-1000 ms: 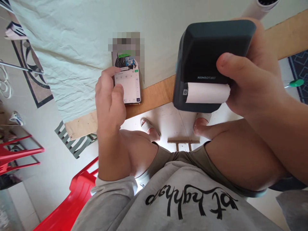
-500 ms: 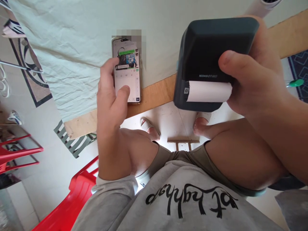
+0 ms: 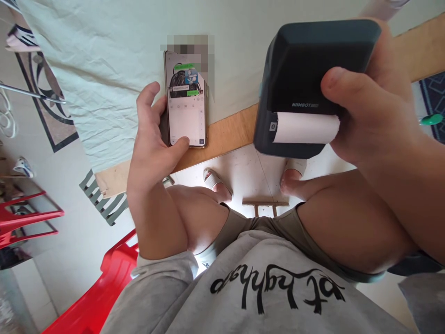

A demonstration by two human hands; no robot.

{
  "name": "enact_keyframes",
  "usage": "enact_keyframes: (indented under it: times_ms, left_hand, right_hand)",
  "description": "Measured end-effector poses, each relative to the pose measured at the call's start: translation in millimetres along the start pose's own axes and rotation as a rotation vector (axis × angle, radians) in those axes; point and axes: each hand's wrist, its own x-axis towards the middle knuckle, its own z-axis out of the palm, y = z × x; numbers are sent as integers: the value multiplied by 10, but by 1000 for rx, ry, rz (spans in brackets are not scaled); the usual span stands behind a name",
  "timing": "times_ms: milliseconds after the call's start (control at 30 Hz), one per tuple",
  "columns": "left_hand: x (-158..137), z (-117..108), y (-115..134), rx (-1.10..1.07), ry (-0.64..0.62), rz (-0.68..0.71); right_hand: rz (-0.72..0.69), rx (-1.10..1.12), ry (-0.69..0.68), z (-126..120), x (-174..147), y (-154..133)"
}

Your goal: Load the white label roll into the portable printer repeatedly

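A smartphone point(image 3: 186, 120) with a chat and a keyboard panel on its screen is at the table edge, in my left hand point(image 3: 153, 144). My thumb lies on the bottom of the screen; one finger is raised off the left side, another goes behind the phone. Up on the right, my right hand point(image 3: 375, 102) grips a black label printer point(image 3: 309, 69) marked NIIMBOT, its thumb on the top face. From the printer's slot a blank white paper label point(image 3: 308, 127) sticks out. Its underside and most of my right fingers are hidden.
A pale green cloth point(image 3: 114, 69) covers the table, with a bare wooden edge point(image 3: 229, 130) toward me. A white roll-like object point(image 3: 382, 11) is at the top right, a green-tipped item point(image 3: 431, 119) beyond the right wrist. Red plastic chair point(image 3: 104, 283) at lower left.
My left index finger has lifted off the phone screen and the thumb has slid lower. The chat has scrolled, with another green message showing. The printer has shifted slightly right in view.
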Motion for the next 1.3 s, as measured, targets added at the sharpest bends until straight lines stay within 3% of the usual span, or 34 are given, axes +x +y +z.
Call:
enact_keyframes:
  times_ms: [467, 1300]
  left_hand:
    - [-39, 50, -98, -6, 77, 16]
    - [-34, 43, -93, 17, 67, 17]
  right_hand:
    - [48, 7, 31, 16, 10, -14]
    - [86, 21, 47, -22, 18, 35]
